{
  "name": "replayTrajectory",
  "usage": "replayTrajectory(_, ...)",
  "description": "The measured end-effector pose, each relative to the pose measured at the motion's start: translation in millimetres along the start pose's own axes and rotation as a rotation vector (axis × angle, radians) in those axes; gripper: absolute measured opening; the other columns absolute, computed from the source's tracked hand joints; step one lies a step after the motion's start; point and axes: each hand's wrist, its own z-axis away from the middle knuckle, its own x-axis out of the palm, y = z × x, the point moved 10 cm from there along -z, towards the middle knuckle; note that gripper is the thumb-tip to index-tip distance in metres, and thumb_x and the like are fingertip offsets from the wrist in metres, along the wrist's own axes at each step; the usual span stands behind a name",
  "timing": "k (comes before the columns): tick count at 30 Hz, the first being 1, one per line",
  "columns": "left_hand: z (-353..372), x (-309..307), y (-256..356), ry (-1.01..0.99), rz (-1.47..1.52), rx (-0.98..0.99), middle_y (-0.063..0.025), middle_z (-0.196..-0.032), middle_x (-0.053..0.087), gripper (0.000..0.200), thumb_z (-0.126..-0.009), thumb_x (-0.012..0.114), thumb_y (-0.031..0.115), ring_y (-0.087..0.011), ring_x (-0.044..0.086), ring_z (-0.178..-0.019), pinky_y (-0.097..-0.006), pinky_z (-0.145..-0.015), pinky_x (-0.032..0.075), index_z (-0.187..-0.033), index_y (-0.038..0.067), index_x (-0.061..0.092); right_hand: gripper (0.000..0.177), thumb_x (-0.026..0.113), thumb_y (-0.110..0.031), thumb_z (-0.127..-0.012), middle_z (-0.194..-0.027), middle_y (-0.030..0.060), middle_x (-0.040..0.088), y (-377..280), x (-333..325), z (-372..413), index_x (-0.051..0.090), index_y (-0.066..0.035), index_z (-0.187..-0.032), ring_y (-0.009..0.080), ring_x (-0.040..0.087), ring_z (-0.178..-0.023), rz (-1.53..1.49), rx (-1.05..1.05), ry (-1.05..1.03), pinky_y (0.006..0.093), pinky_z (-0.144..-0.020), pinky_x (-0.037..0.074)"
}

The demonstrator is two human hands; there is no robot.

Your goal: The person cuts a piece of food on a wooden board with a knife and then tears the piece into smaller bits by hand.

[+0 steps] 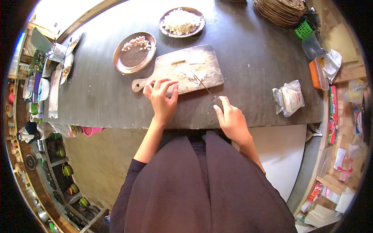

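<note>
My right hand [234,121] grips a knife [208,90] by its dark handle, the blade slanting up and left over a wooden cutting board [208,56]. Thin pale strips [191,77] lie scattered around the blade. Farther up the board are a brownish stick [178,62] and a whitish one [197,63]. My left hand [162,101] is at the board's near left edge, beside its handle, fingers bent and apart with nothing visible in them. Whether its fingertips touch the board is hard to tell.
Behind the board stand a brown plate [130,62] with small diced pieces and another plate [163,31] heaped with pale shreds. A plastic-wrapped packet [289,98] lies at the right. Stacked wicker [279,11] and a green basket [304,30] are at the far right.
</note>
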Motion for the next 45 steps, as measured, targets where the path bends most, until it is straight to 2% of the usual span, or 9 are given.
replayTrajectory(2, -11, 10, 5, -0.032, -0.004, 0.023, 0.0003, -0.111, 0.069, 0.015, -0.083, 0.076, 0.02, -0.034, 0.049, -0.12, -0.0503, -0.108, 0.027, -0.098, 0.021, 0.078, 0.033, 0.054, -0.03, -0.104, -0.093, 0.0251, 0.071, 12, 1, 1, 0.051, -0.006, -0.126, 0.0477, 0.068, -0.086, 0.026, 0.044, -0.028, 0.055, -0.074, 0.053)
replayTrajectory(5, -34, 27, 14, -0.061, -0.019, 0.097, -0.0017, -0.111, 0.07, 0.014, -0.087, 0.075, 0.022, -0.0312, 0.049, -0.122, -0.0481, -0.108, 0.027, -0.1, 0.02, 0.078, 0.033, 0.055, -0.031, -0.103, -0.097, 0.0241, 0.071, 27, -9, 0, 0.052, -0.007, -0.127, 0.0466, 0.068, -0.088, 0.004, 0.07, 0.061, 0.0534, -0.075, 0.054)
replayTrajectory(10, -72, 68, 26, -0.16, -0.164, 0.181, -0.0003, -0.122, 0.066, 0.025, -0.084, 0.077, 0.032, -0.0315, 0.048, -0.124, -0.0499, -0.105, 0.03, -0.108, 0.026, 0.077, 0.034, 0.062, -0.032, -0.099, -0.104, 0.0183, 0.072, 38, -32, -4, 0.055, -0.011, -0.124, 0.0436, 0.069, -0.088, 0.031, 0.011, 0.304, 0.0513, -0.074, 0.054)
replayTrajectory(13, -86, 83, 27, -0.255, -0.231, 0.207, -0.0007, -0.118, 0.065, 0.024, -0.083, 0.078, 0.034, -0.03, 0.048, -0.122, -0.0487, -0.103, 0.031, -0.106, 0.027, 0.078, 0.034, 0.064, -0.03, -0.097, -0.105, 0.0169, 0.071, 45, -37, -4, 0.055, -0.011, -0.124, 0.0424, 0.069, -0.089, 0.071, 0.064, 0.335, 0.0506, -0.074, 0.054)
replayTrajectory(19, -91, 87, 29, -0.312, -0.323, 0.212, 0.0003, -0.118, 0.064, 0.021, -0.083, 0.079, 0.037, -0.0273, 0.049, -0.121, -0.047, -0.101, 0.033, -0.102, 0.03, 0.079, 0.036, 0.071, -0.027, -0.091, -0.105, 0.0139, 0.065, 44, -33, -3, 0.058, -0.01, -0.121, 0.0356, 0.066, -0.097, 0.157, -0.034, 0.39, 0.046, -0.08, 0.054)
replayTrajectory(25, -97, 93, 21, -0.358, -0.262, 0.164, 0.0012, -0.114, 0.066, 0.017, -0.081, 0.08, 0.037, -0.0264, 0.048, -0.122, -0.0472, -0.102, 0.032, -0.094, 0.026, 0.077, 0.039, 0.073, -0.026, -0.089, -0.106, 0.0116, 0.059, 41, -34, -5, 0.059, -0.01, -0.122, 0.0323, 0.062, -0.099, 0.207, -0.054, 0.411, 0.0445, -0.081, 0.052)
replayTrajectory(30, -104, 102, 12, -0.447, -0.222, 0.094, 0.0009, -0.113, 0.066, 0.019, -0.08, 0.081, 0.037, -0.0285, 0.048, -0.122, -0.0476, -0.104, 0.03, -0.094, 0.025, 0.076, 0.041, 0.074, -0.024, -0.088, -0.108, 0.0113, 0.057, 35, -44, -5, 0.059, -0.011, -0.124, 0.0316, 0.061, -0.102, 0.187, -0.081, 0.462, 0.0437, -0.083, 0.051)
replayTrajectory(36, -109, 100, 11, -0.361, -0.273, 0.165, 0.0005, -0.116, 0.065, 0.023, -0.081, 0.08, 0.042, -0.0293, 0.047, -0.123, -0.0498, -0.105, 0.03, -0.098, 0.026, 0.076, 0.042, 0.073, -0.022, -0.088, -0.109, 0.0118, 0.057, 33, -46, -3, 0.059, -0.011, -0.126, 0.0324, 0.06, -0.103, 0.159, -0.095, 0.474, 0.0439, -0.084, 0.051)
replayTrajectory(45, -101, 89, 27, -0.397, -0.299, 0.18, 0.0008, -0.117, 0.065, 0.018, -0.081, 0.081, 0.038, -0.0276, 0.047, -0.124, -0.0513, -0.103, 0.033, -0.093, 0.025, 0.077, 0.042, 0.073, -0.02, -0.088, -0.109, 0.0126, 0.058, 31, -46, -4, 0.058, -0.01, -0.127, 0.0331, 0.06, -0.103, 0.123, -0.116, 0.464, 0.0441, -0.086, 0.05)
